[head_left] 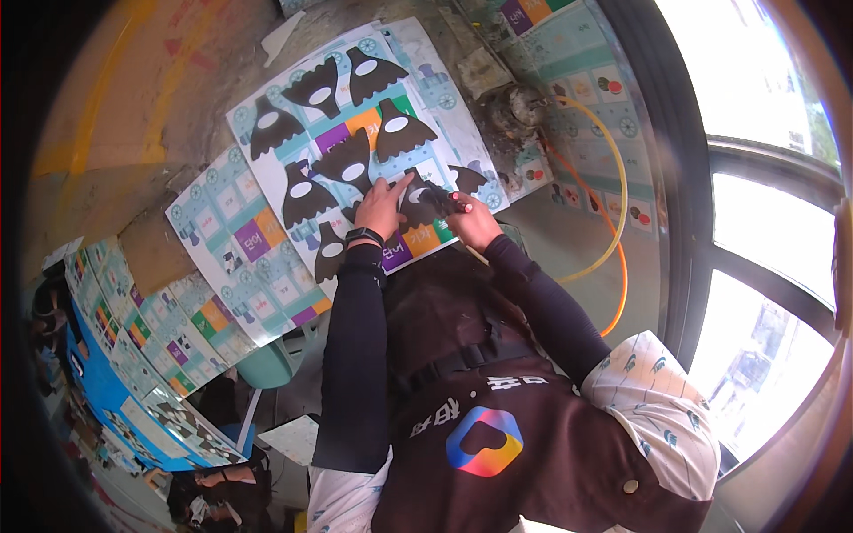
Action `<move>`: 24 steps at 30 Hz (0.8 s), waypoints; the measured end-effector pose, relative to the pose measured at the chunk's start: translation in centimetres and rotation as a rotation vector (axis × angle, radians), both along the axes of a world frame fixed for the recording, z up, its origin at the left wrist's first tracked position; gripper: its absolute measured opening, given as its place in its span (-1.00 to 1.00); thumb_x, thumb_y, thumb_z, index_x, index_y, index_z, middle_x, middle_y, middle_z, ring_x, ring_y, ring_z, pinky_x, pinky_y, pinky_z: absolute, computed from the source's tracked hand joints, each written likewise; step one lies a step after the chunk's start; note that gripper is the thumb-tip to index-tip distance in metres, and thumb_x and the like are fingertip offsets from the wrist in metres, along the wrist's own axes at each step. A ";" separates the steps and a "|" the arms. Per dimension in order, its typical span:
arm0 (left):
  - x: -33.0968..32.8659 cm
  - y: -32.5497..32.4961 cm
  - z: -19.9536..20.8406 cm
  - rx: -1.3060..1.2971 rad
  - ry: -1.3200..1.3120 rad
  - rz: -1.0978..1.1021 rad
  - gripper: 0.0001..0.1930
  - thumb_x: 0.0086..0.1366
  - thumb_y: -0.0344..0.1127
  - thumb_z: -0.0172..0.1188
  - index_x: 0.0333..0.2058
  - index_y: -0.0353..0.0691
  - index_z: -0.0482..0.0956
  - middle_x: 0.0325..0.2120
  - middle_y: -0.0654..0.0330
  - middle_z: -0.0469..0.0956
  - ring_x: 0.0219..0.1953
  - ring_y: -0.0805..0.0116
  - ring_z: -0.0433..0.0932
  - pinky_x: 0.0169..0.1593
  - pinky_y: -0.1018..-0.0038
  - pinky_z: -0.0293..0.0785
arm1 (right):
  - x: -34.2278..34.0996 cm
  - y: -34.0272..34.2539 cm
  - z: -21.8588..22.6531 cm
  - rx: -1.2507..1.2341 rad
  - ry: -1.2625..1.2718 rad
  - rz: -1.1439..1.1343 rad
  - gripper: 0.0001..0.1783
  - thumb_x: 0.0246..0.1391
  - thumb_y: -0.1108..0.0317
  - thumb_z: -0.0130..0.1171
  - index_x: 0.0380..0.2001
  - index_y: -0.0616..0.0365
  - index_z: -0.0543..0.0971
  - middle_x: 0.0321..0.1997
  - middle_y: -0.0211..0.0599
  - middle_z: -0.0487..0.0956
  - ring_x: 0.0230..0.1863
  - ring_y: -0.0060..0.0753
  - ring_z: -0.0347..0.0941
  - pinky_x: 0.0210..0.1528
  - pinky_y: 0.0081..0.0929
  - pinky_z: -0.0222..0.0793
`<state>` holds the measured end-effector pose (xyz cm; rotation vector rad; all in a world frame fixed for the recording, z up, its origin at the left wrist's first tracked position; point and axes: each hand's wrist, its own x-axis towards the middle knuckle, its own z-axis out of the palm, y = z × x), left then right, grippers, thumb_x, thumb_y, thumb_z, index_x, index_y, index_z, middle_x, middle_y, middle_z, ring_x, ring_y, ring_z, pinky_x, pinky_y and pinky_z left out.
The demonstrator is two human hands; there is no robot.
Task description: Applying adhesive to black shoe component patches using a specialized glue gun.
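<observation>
Black vase-shaped cutouts [382,80], several of them with a white oval and a wavy edge, lie spread over printed sheets [338,138]. My left hand [382,211] rests on the sheets with its fingers apart, the fingertips at the edge of a black cutout [416,211] close to my body. From the other side my right hand [477,224] is closed round a small black tool with red parts [458,203]. The tool's dark end lies over that same cutout, and its exact kind is hard to make out. Part of the cutout is hidden beneath the hands.
More printed sheets [222,209] overlap toward the left. A yellow hose [619,169] and an orange hose [613,293] curve down on the right from a dirty metal fitting [520,107]. Windows [755,204] stand beyond. A green bin [265,366] sits under the table edge.
</observation>
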<state>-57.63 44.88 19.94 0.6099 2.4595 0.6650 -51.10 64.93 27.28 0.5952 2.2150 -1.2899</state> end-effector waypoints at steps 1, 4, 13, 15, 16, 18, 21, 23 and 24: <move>-0.1 0.1 -0.1 -0.006 -0.010 0.001 -0.05 -0.08 -0.42 0.46 0.29 0.33 0.21 -0.19 0.09 0.36 -0.06 0.06 0.47 -0.02 0.22 0.46 | -0.4 0.0 1.0 -0.033 -0.045 0.025 -0.69 -0.13 0.32 0.12 -0.28 0.27 0.49 -0.39 0.11 0.55 -0.28 0.16 0.48 -0.20 -0.13 0.37; -0.2 0.0 -0.1 -0.004 -0.025 0.000 -0.05 -0.07 -0.42 0.46 0.29 0.33 0.20 -0.18 0.09 0.36 -0.05 0.06 0.47 0.00 0.21 0.46 | -0.1 0.3 1.0 -0.057 -0.080 0.065 -0.68 -0.16 0.34 0.11 -0.28 0.27 0.50 -0.41 0.08 0.54 -0.32 0.09 0.48 -0.22 -0.18 0.38; -0.3 0.2 0.1 -0.020 -0.033 -0.016 -0.04 -0.06 -0.41 0.46 0.30 0.34 0.19 -0.15 0.08 0.36 -0.01 0.06 0.46 0.03 0.21 0.45 | 0.5 1.3 -0.5 0.036 0.013 0.019 -0.69 -0.09 0.31 0.10 -0.27 0.28 0.48 -0.29 0.17 0.55 -0.20 0.27 0.45 -0.14 -0.09 0.36; -0.3 0.2 0.2 -0.019 -0.041 -0.014 -0.05 -0.06 -0.41 0.46 0.30 0.34 0.19 -0.15 0.08 0.36 -0.01 0.06 0.46 0.03 0.21 0.45 | 0.7 1.6 -0.4 0.074 0.009 0.018 -0.69 -0.07 0.30 0.10 -0.27 0.28 0.48 -0.28 0.19 0.55 -0.17 0.30 0.44 -0.13 -0.07 0.36; -0.3 0.2 0.3 -0.018 -0.060 -0.009 -0.07 -0.05 -0.42 0.44 0.29 0.32 0.21 -0.14 0.07 0.36 -0.01 0.06 0.45 0.04 0.23 0.45 | 0.8 1.7 0.2 0.102 0.010 0.027 -0.69 -0.07 0.29 0.10 -0.27 0.28 0.48 -0.28 0.19 0.56 -0.16 0.29 0.45 -0.12 -0.09 0.36; -0.3 0.2 0.6 -0.018 -0.081 -0.003 -0.08 -0.04 -0.43 0.43 0.29 0.30 0.22 -0.13 0.07 0.36 0.00 0.06 0.45 0.06 0.24 0.44 | 1.1 1.6 0.4 0.128 0.010 0.036 -0.70 -0.06 0.29 0.09 -0.27 0.28 0.48 -0.28 0.19 0.56 -0.16 0.28 0.46 -0.11 -0.10 0.37; -0.3 0.2 0.5 -0.016 -0.039 0.006 -0.05 -0.06 -0.40 0.46 0.29 0.34 0.20 -0.17 0.08 0.36 -0.03 0.06 0.46 0.02 0.22 0.45 | 1.2 1.2 0.5 0.081 -0.016 0.061 -0.69 -0.06 0.30 0.09 -0.24 0.27 0.49 -0.28 0.19 0.56 -0.15 0.26 0.47 -0.11 -0.11 0.37; -0.3 0.3 0.5 -0.014 -0.038 0.000 -0.05 -0.06 -0.40 0.46 0.29 0.34 0.20 -0.17 0.09 0.36 -0.03 0.06 0.46 0.02 0.21 0.45 | 1.0 0.7 0.6 -0.040 -0.070 0.020 -0.66 -0.07 0.31 0.08 -0.21 0.26 0.50 -0.27 0.19 0.56 -0.15 0.25 0.48 -0.11 -0.12 0.38; -0.3 0.3 0.5 -0.016 -0.038 0.000 -0.05 -0.06 -0.40 0.46 0.29 0.34 0.20 -0.17 0.09 0.36 -0.03 0.06 0.46 0.02 0.21 0.45 | 1.0 0.7 0.4 -0.041 -0.070 0.019 -0.66 -0.07 0.31 0.08 -0.21 0.26 0.50 -0.27 0.19 0.56 -0.15 0.25 0.48 -0.11 -0.12 0.38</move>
